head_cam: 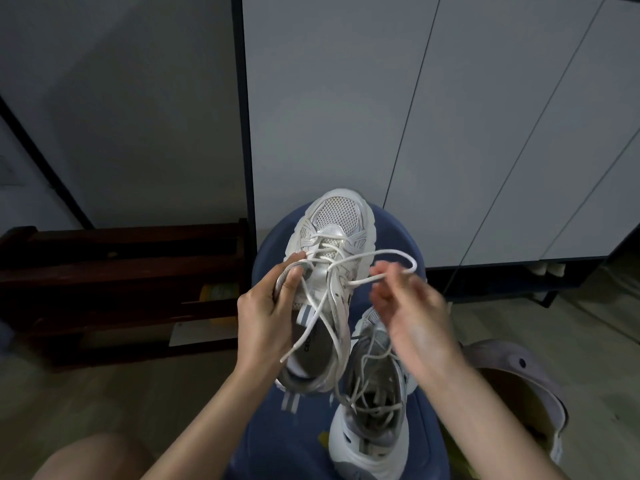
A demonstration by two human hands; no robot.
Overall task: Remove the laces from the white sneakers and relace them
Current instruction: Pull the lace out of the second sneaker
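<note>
A white mesh sneaker (337, 223) is held up over a blue stool, toe pointing away from me. My left hand (266, 306) grips its left side, thumb pressed near the eyelets. Its white lace (388, 253) is threaded through the lower eyelets and loops out to the right. My right hand (405, 303), blurred, pinches that loop beside the shoe. One loose lace end (298, 344) hangs down over the shoe's opening. The second white sneaker (374, 403) lies on the stool below, partly hidden by my right forearm, with slack laces across its opening.
The blue stool (273, 237) stands before a white cabinet (415, 116) with a dark frame. A dark wooden rack (121, 271) is at the left on the floor. A grey clog-like shoe (519, 372) lies at the right. My bare knee (90, 459) shows bottom left.
</note>
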